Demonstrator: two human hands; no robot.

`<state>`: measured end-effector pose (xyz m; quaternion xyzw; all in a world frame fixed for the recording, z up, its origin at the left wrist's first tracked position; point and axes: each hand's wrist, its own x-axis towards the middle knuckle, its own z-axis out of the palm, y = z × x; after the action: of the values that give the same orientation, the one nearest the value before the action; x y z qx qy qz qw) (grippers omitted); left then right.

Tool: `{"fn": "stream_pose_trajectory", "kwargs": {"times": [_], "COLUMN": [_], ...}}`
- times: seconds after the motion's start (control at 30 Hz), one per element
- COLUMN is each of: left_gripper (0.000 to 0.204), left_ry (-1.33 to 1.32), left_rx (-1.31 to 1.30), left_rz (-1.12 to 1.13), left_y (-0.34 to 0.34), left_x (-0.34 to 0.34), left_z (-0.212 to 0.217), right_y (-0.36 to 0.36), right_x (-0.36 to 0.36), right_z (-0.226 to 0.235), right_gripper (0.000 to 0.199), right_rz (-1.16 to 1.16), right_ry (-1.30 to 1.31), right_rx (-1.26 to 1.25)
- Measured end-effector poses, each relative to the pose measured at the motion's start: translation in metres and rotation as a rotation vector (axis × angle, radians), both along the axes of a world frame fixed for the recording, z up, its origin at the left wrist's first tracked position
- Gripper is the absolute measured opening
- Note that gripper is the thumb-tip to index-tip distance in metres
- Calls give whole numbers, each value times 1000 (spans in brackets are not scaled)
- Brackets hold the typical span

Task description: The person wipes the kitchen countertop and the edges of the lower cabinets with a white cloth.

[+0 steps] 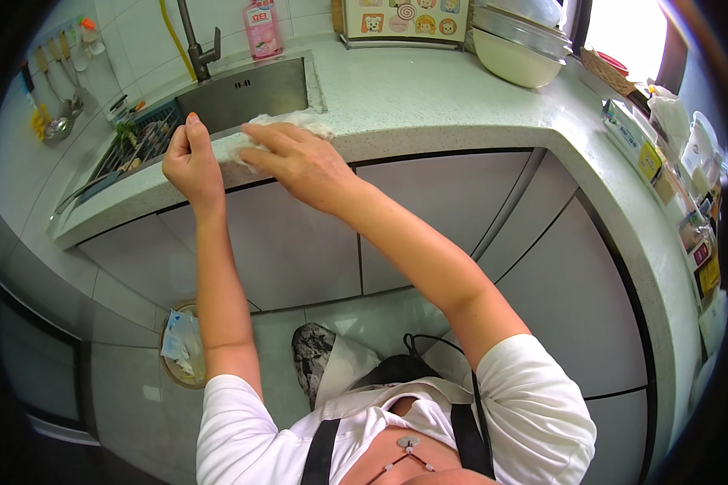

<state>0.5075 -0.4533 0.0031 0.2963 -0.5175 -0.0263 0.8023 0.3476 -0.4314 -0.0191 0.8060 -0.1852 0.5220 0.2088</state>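
Observation:
My right hand (303,162) lies over a white cloth (308,124) on the front edge of the pale speckled countertop (429,105), just in front of the sink. Its fingers press the cloth down, and part of the cloth shows beyond them. Left of it, my left hand (194,164) is raised in a closed fist with the thumb up, in front of the sink's near left corner. Nothing shows in that fist. The steel sink (279,85) sits behind both hands, with a dark drying rack (150,129) at its left end.
A dark tap (202,52) and a pink soap bottle (263,32) stand behind the sink. Stacked bowls (518,56) and a picture-covered board (404,23) are at the back. Packages (635,137) line the right counter. A waste bin (178,356) stands on the floor at left.

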Motion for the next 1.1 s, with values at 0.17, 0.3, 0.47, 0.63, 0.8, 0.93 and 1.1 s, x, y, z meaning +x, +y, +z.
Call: {"fn": "stream_pose_trajectory", "kwargs": {"times": [0.17,0.3,0.47,0.63,0.8,0.93,1.1], "left_gripper": [44,44,42,43,43,41,40], "left_ry": [2,5,-87,-187,-246,-200,-139], "left_rx": [7,-19,-82,-162,-227,-185,-146], "left_rz": [8,44,96,210,302,276,231], "left_y": [-6,-7,-7,-10,-11,-15,-14], "left_x": [-1,0,-7,-9,-8,-8,-4], "left_z": [1,-6,-10,-14,-14,-15,-13], "right_y": [9,8,17,14,4,-12,-11], "right_x": [-25,-82,-184,-186,-127,-52,-19], "right_z": [-2,-14,-31,-52,-54,-45,-31], "right_gripper": [30,15,13,13,12,10,7], "right_rz": [-241,-324,-508,-507,-358,-145,-51], "right_ry": [40,70,56,66,146,207,200], "right_rx": [13,-173,-301,-298,-272,-294,-353]}}
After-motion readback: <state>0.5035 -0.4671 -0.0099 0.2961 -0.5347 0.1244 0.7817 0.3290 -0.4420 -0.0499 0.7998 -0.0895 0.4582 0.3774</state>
